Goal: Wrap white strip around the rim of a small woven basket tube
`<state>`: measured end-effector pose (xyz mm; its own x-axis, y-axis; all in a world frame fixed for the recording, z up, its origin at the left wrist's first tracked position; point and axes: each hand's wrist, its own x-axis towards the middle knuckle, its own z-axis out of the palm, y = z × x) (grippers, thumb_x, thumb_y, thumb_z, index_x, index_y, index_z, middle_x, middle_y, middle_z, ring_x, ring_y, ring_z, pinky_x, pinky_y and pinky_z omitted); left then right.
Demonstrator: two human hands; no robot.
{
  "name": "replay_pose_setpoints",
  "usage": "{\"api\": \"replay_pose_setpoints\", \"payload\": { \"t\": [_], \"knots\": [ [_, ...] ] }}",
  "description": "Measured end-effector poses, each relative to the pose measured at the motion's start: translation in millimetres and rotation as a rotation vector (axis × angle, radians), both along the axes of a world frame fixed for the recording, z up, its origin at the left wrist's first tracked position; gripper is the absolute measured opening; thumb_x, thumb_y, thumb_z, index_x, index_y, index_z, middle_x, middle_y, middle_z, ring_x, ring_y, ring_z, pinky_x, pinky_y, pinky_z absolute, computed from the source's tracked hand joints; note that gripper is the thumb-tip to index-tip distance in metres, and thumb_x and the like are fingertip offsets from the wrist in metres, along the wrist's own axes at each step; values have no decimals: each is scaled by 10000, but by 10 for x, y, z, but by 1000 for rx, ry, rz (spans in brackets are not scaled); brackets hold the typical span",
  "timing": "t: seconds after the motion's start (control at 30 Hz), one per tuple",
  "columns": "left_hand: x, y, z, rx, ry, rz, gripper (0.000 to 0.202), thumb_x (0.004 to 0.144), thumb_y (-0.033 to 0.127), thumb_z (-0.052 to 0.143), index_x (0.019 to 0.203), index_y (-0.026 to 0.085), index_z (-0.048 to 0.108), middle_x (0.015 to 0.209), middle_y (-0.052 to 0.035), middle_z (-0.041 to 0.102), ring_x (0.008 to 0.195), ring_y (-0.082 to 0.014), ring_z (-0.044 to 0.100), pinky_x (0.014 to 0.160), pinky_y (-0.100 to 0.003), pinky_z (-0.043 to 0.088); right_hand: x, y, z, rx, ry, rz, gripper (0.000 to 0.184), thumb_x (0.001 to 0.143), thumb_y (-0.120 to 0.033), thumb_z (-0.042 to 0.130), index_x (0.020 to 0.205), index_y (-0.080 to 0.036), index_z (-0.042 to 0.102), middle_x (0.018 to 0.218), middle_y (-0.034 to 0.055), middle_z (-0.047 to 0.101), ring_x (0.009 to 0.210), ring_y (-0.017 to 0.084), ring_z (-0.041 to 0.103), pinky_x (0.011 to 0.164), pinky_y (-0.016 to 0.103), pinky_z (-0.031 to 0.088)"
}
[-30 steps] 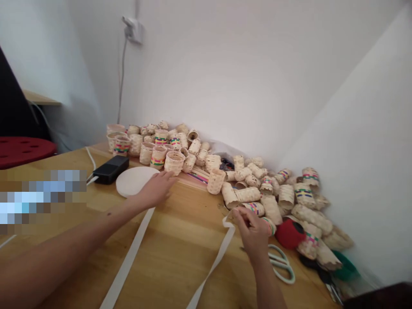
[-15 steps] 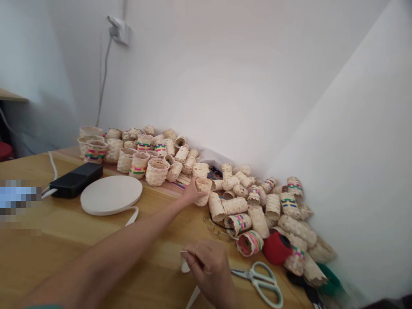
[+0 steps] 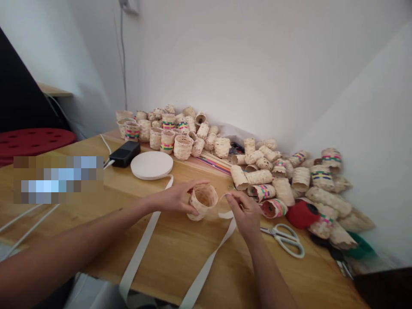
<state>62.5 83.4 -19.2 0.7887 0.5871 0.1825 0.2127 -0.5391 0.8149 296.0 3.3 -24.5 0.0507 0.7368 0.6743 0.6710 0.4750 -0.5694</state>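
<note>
Being cradled by the curled fingers of the left hand [image 3: 172,198], a woven basket [image 3: 202,201] is held just beside the right hand [image 3: 244,212], by whose fingertips a white strap [image 3: 209,270] is pinched. The strap trails toward the near edge of the wooden table [image 3: 174,262]. A heap of woven baskets [image 3: 301,179] is piled beyond the hands, and scissors [image 3: 283,240] are laid to the right.

woven basket [image 3: 202,201]: rough, matt | table [image 3: 180,262]: glossy wood | strip [image 3: 141,244]: smooth, matt

strap roll [image 3: 152,165] left of the basket heap [image 3: 257,163]; scissors [image 3: 282,240] before it
</note>
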Motion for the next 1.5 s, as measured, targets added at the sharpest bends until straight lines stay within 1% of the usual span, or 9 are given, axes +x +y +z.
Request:
{"api": "replay_pose_setpoints", "payload": {
  "t": [0.17, 0.53, 0.8, 1.0, 1.13, 1.23, 1.33, 1.4, 1.5],
  "knots": [
    [53, -24, -98, -3, -58, -16, 892, 653, 265, 787, 1415, 233, 324, 1433, -113, 411, 1283, -242, 436, 1086, -390, 336, 0, 46, -54, -52, 23, 63, 196, 880, -298, 541, 867, -190, 704, 766, 26, 702, 610, 141, 593, 555, 238, 454],
    [64, -71, -78, -2, -34, -56, 912, 656, 264, 793, 1427, 249, 307, 1407, -85, 455, 1267, -245, 452, 1080, -359, 328, -3, 1, -25, -132, 16, 240, 177, 887, -237, 544, 916, -221, 718, 855, 17, 727, 763, 150, 652, 670, 233, 476],
    [104, -57, -55, -57, -44, -100, 877, 642, 215, 783, 1402, 235, 346, 1368, -78, 486, 1225, -248, 475, 1049, -344, 353, -2, 50, -114, -212, 115, 212, 187, 898, -293, 532, 887, -207, 698, 726, -5, 646, 656, 128, 592, 594, 214, 437],
    [134, -69, -303, -300, -306, -59, 985, 668, 237, 777, 1440, 255, 166, 1425, -132, 386, 1253, -250, 453, 1052, -408, 349, -60, 58, -130, -180, 180, 164, 199, 885, -321, 544, 863, -192, 694, 630, -21, 580, 549, 108, 515, 518, 210, 393],
    [114, 27, -414, -414, -460, -56, 936, 659, 256, 804, 1387, 248, 215, 1403, -162, 399, 1223, -252, 476, 1027, -430, 356, -17, 77, -147, -137, 386, 86, 242, 880, -366, 554, 910, -173, 698, 508, -51, 479, 449, 98, 445, 442, 204, 360],
    [67, 105, -423, -529, -480, -131, 847, 683, 268, 796, 1356, 239, 284, 1369, -154, 447, 1216, -246, 479, 1008, -420, 363, 17, 90, -156, -120, 467, 42, 258, 868, -380, 571, 933, -170, 706, 507, -48, 485, 434, 97, 438, 417, 202, 355],
    [30, 147, -417, -584, -459, -187, 710, 727, 308, 764, 1316, 222, 378, 1346, -142, 476, 1175, -234, 506, 957, -385, 400, -4, 94, -157, -109, 320, 11, 233, 856, -361, 585, 934, -193, 727, 533, -32, 550, 466, 114, 499, 447, 211, 401],
    [24, 151, -409, -557, -425, -204, 617, 762, 337, 730, 1290, 208, 438, 1337, -134, 488, 1144, -227, 522, 940, -369, 414, -41, 95, -157, -78, 179, 33, 209, 859, -337, 578, 920, -217, 737, 668, 3, 667, 583, 142, 601, 542, 232, 473],
    [31, 122, -380, -432, -336, -121, 562, 786, 386, 686, 1280, 201, 493, 1330, -117, 494, 1070, -215, 549, 922, -359, 430, -91, 95, -165, -26, 69, 56, 202, 881, -303, 547, 919, -224, 729, 861, 28, 732, 742, 165, 668, 651, 245, 513]
  ]
}}
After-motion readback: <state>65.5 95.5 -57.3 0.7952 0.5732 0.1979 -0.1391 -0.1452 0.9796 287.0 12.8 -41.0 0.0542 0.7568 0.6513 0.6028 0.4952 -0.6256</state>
